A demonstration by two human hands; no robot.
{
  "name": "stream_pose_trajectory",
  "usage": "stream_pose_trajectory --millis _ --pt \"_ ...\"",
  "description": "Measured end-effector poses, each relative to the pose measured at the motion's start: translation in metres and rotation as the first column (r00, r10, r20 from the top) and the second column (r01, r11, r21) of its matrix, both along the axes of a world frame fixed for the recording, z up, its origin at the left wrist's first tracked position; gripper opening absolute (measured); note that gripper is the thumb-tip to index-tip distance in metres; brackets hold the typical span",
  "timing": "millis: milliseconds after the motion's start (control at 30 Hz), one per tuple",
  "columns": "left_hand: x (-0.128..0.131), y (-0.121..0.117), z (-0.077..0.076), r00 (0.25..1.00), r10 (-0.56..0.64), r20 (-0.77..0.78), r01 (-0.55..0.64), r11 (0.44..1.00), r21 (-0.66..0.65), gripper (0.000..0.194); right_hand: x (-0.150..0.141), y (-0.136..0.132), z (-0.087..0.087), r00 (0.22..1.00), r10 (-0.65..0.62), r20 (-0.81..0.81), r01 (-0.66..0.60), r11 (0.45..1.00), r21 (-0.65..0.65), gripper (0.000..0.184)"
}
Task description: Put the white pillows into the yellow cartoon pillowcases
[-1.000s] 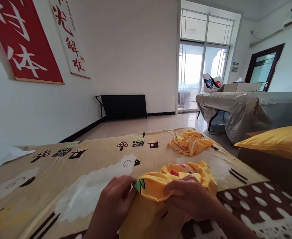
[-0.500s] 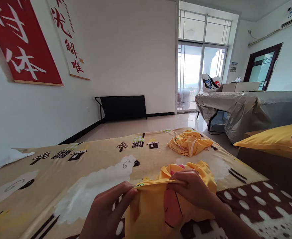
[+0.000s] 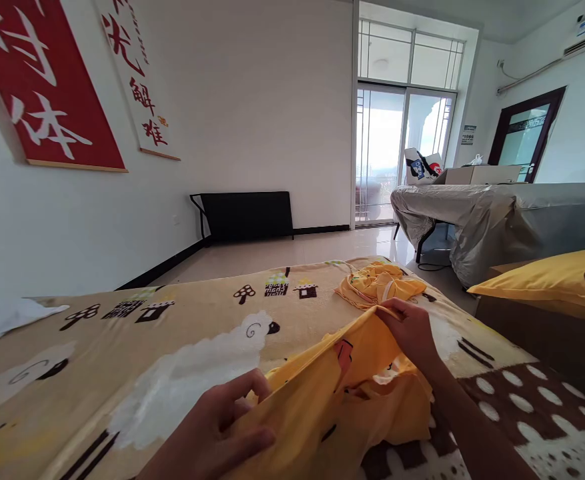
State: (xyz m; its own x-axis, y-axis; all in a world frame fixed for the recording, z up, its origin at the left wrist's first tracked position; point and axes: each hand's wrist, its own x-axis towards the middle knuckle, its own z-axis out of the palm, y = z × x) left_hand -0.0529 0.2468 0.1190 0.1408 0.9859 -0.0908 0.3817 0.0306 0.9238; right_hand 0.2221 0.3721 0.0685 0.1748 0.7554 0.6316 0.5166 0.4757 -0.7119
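A yellow printed pillowcase (image 3: 317,400) is stretched between my two hands above the blanket. My right hand (image 3: 410,333) pinches its upper edge and holds it raised. At the lower left of the cloth is my left hand (image 3: 222,420), thumb on the near face and fingers curled behind the edge, in a loose hold. The opening gapes toward the right, and folds hide part of the inside. Just beyond my right hand, another crumpled yellow cloth (image 3: 377,283) lies on the blanket.
The beige blanket (image 3: 187,307) with sheep prints covers the surface before me. A yellow pillow (image 3: 542,280) rests at the right on a brown box-like piece. White cloth (image 3: 12,317) lies at the left. A plastic-covered table (image 3: 472,200) and a black folded panel (image 3: 247,217) stand farther back.
My right hand has lifted the pillowcase edge up and to the right, spreading the opening. My left hand has shifted slightly lower, its pinch loosened.
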Motion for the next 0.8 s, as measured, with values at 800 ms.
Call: stream_pose_trajectory --millis 800 --pt "-0.117 0.067 -0.052 0.610 0.785 -0.107 -0.592 0.542 0.597 0.007 0.022 0.021 -0.007 0.965 -0.180 -0.193 0.196 0.978 0.067 0.033"
